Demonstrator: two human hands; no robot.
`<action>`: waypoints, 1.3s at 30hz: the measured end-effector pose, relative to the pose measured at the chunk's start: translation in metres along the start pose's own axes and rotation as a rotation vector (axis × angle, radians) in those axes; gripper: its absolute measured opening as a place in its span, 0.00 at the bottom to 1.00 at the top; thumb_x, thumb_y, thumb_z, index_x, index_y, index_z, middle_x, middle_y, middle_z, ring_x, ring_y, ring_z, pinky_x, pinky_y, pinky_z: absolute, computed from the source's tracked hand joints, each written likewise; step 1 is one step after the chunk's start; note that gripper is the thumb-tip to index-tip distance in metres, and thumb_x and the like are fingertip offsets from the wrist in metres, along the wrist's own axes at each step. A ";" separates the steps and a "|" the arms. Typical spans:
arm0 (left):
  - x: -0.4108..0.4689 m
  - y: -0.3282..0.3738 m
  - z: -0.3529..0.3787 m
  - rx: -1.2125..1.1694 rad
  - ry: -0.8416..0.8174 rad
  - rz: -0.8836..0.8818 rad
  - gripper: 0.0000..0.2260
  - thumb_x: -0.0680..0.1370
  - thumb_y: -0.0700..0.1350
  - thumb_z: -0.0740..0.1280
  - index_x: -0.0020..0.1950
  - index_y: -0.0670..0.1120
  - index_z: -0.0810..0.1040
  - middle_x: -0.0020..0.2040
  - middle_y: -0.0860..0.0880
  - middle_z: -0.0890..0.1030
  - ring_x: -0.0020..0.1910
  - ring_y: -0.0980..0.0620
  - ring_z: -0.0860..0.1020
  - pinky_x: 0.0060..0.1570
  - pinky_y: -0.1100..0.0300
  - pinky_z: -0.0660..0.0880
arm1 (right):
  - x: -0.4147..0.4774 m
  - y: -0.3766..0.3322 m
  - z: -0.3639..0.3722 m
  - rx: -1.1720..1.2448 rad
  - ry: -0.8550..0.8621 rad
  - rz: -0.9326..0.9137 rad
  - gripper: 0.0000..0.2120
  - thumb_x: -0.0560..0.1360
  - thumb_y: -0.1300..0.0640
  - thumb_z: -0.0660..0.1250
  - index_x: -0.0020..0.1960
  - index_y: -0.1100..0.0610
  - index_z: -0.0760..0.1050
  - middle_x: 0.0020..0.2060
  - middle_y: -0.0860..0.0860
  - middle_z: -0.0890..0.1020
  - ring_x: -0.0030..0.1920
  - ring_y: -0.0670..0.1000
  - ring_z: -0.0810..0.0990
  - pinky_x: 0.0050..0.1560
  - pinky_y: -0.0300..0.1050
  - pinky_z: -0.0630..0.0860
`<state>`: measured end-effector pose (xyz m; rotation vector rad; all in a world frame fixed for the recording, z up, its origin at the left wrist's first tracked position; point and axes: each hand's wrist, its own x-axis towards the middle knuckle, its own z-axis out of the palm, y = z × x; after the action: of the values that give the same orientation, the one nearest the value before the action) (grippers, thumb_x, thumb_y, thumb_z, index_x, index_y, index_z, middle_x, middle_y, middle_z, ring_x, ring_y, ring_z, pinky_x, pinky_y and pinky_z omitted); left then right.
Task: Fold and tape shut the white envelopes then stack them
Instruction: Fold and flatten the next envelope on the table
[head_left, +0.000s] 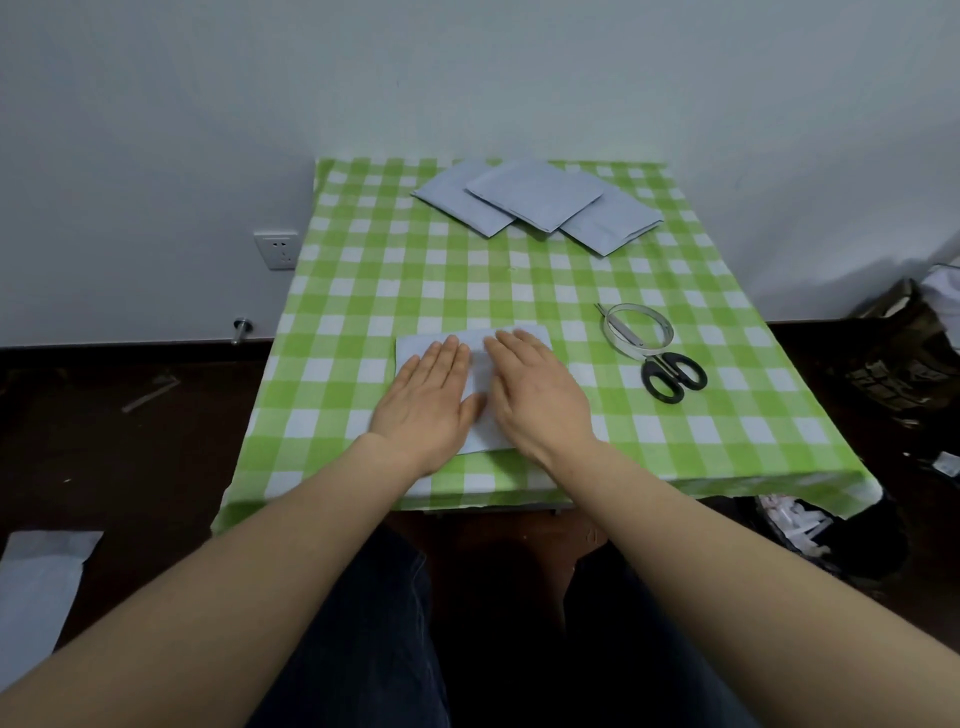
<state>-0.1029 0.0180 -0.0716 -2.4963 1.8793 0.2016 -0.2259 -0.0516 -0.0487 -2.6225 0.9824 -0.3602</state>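
scissors (674, 375) and tape roll (638, 330) right, mid-table open

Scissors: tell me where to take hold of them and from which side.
Take the scissors by the black handle loops, probably coming from the near side with the right hand. The loops lie nearest the person and clear of the tape roll, while the blades point away and lie across that roll, so drawing them back toward you should free them.
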 end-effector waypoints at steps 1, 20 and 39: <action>0.001 0.000 0.001 0.012 -0.002 0.006 0.27 0.82 0.53 0.44 0.77 0.43 0.40 0.78 0.47 0.41 0.76 0.51 0.41 0.74 0.56 0.39 | 0.007 -0.006 0.001 0.030 -0.009 -0.010 0.26 0.79 0.51 0.45 0.74 0.58 0.62 0.73 0.54 0.64 0.75 0.53 0.57 0.74 0.43 0.49; 0.007 0.002 -0.012 -0.062 -0.007 -0.066 0.24 0.83 0.51 0.43 0.77 0.44 0.45 0.78 0.48 0.45 0.76 0.52 0.44 0.73 0.57 0.40 | 0.032 0.016 0.027 -0.088 -0.225 0.138 0.25 0.83 0.49 0.42 0.78 0.56 0.45 0.77 0.51 0.46 0.77 0.50 0.42 0.74 0.45 0.38; 0.024 0.004 0.003 -0.170 0.044 -0.131 0.24 0.83 0.51 0.42 0.77 0.46 0.46 0.78 0.51 0.46 0.76 0.54 0.43 0.73 0.58 0.38 | 0.032 0.017 0.032 -0.099 -0.148 0.210 0.24 0.82 0.49 0.42 0.77 0.50 0.51 0.77 0.49 0.51 0.77 0.49 0.45 0.74 0.51 0.37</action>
<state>-0.1006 -0.0062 -0.0767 -2.7449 1.7756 0.3192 -0.2022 -0.0786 -0.0803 -2.5552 1.2382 -0.0680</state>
